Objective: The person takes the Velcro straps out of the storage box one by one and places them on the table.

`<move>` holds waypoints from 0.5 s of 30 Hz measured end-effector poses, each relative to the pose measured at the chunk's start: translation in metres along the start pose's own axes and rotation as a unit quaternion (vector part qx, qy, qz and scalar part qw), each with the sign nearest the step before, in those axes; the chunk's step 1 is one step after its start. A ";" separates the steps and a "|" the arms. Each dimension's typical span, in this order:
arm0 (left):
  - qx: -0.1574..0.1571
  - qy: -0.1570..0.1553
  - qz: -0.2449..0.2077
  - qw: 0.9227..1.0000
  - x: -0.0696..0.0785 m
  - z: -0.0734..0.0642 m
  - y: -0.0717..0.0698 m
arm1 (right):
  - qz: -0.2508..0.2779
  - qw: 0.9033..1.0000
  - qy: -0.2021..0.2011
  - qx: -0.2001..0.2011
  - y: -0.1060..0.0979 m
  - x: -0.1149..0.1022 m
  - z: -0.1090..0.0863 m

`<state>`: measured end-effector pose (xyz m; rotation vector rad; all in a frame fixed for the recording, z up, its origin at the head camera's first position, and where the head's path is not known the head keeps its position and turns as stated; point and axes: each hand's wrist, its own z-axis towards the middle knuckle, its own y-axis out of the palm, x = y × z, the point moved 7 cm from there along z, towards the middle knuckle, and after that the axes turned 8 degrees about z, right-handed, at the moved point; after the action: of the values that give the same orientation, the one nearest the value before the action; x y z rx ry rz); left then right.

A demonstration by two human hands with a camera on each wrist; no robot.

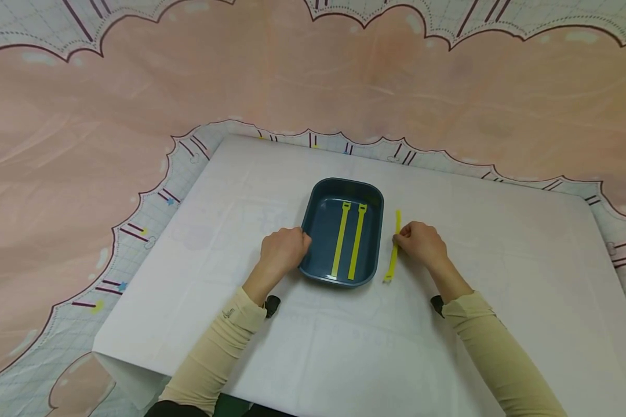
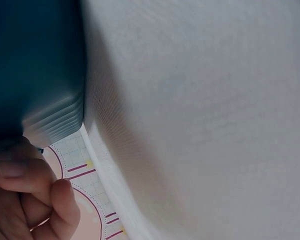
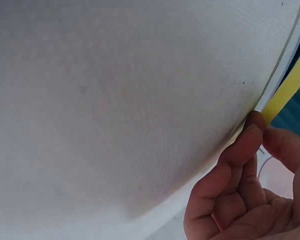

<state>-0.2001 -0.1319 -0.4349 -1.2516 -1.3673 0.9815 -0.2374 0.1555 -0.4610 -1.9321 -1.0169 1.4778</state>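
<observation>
A dark blue tray (image 1: 317, 255) with rounded corners sits on the white-covered table, two yellow cable ties (image 1: 340, 240) lying lengthwise in it, slotted heads at the far end. My left hand (image 1: 283, 250) grips the tray's left rim; in the left wrist view, curled fingers (image 2: 27, 182) show at the tray's ribbed corner. Just right of the tray, my right hand (image 1: 423, 243) pinches a third yellow cable tie (image 1: 392, 267) near its middle, slotted head toward me. In the right wrist view, thumb and forefinger meet on this flat yellow cable tie (image 3: 289, 85).
A white cloth (image 1: 344, 347) covers the table. Beyond its edges lies a peach-coloured patterned sheet (image 1: 292, 75) with scalloped borders. Dark wrist devices (image 1: 272, 305) show below both cuffs.
</observation>
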 end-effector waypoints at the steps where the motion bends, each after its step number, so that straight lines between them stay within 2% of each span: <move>1: 0.000 0.000 -0.001 1.000 0.000 0.000 0.000 | -0.002 1.000 0.002 0.000 0.000 0.000 0.000; 15: -0.002 -0.001 -0.003 1.000 -0.001 0.001 0.001 | -0.030 1.000 0.001 -0.002 -0.003 0.001 -0.003</move>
<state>-0.2006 -0.1324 -0.4365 -1.2489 -1.3737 0.9766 -0.2357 0.1583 -0.4581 -1.8892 -1.0688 1.4425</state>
